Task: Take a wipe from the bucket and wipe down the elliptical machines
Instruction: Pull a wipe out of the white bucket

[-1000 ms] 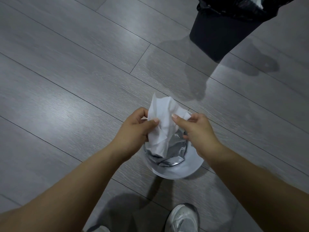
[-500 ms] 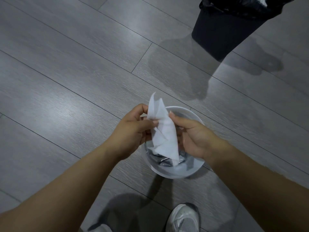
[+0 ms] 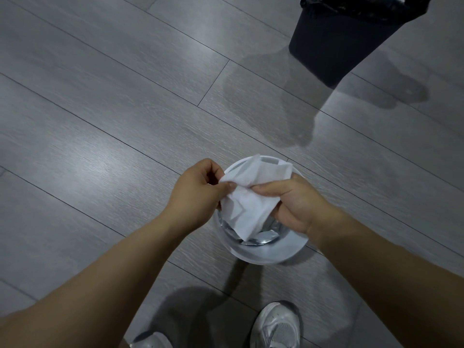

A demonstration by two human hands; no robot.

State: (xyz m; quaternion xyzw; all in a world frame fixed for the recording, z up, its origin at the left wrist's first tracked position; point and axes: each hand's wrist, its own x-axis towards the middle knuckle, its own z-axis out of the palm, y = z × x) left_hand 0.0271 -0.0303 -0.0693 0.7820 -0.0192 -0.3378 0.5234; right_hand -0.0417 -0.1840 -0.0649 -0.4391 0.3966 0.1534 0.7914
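A white wipe hangs crumpled above the round white bucket, which stands on the floor in front of my feet. Silver foil lining shows inside the bucket under the wipe. My left hand pinches the wipe's left edge between thumb and fingers. My right hand grips its right side, thumb across the top of the cloth. No elliptical machine is in view.
A black bin with a black liner stands at the upper right on the grey plank floor. My two white sneakers are at the bottom edge, close to the bucket.
Both hands have drawn the wipe flatter and lower over the bucket. My right hand has turned from a fingertip pinch to a fuller grip with its thumb over the cloth.
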